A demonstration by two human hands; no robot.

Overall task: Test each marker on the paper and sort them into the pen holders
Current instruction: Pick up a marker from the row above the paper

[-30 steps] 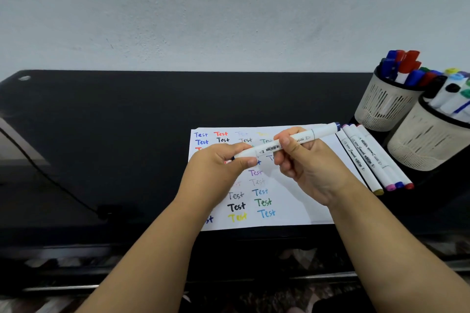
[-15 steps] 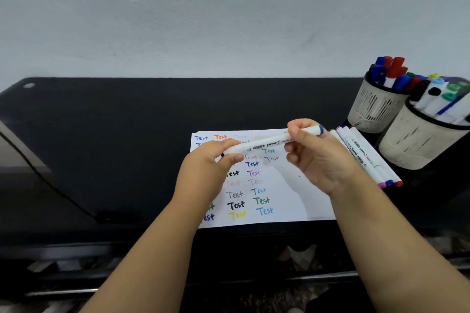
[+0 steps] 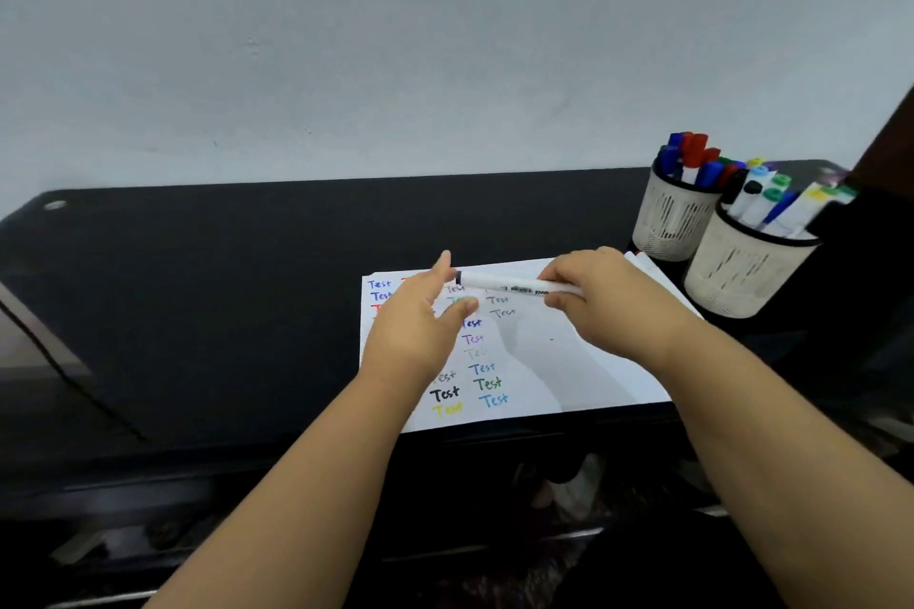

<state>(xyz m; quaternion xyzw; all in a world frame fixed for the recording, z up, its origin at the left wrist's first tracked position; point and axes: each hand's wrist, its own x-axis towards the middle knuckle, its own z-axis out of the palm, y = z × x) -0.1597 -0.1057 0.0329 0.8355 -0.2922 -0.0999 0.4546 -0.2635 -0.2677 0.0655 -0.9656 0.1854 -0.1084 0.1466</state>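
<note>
Your right hand [image 3: 608, 297] grips the marker [image 3: 509, 284] round its right half, fingers curled over the white barrel, and holds it nearly level above the top of the paper [image 3: 583, 361]. That grip leaves the dark-banded left end free, pointing at your left hand [image 3: 420, 317]. The left hand hovers just beside that end with its fingers straight and spread, thumb below and forefinger above, grasping nothing. Whether the forefinger touches the tip cannot be told. It reads as a hand set either to take the cap at that end or fresh from letting it go; no loose cap shows.

The paper lies flat at the front edge of the black worktop [image 3: 222, 287], directly under both hands, so the tip only needs to drop to reach it. Its left half is filled with coloured "Test" words in columns; the right half is bare, and that is likely where the next mark belongs.

The 2 holders stand at the far right, touching or nearly so: the rear holder [image 3: 672, 223] carries red and blue capped markers, the near holder [image 3: 742, 272] white-barrelled ones like yours. By that match, yours probably goes in the near one if it writes. Both sit on your right-hand side, so the gripping hand can make the drop without a handover.
</note>
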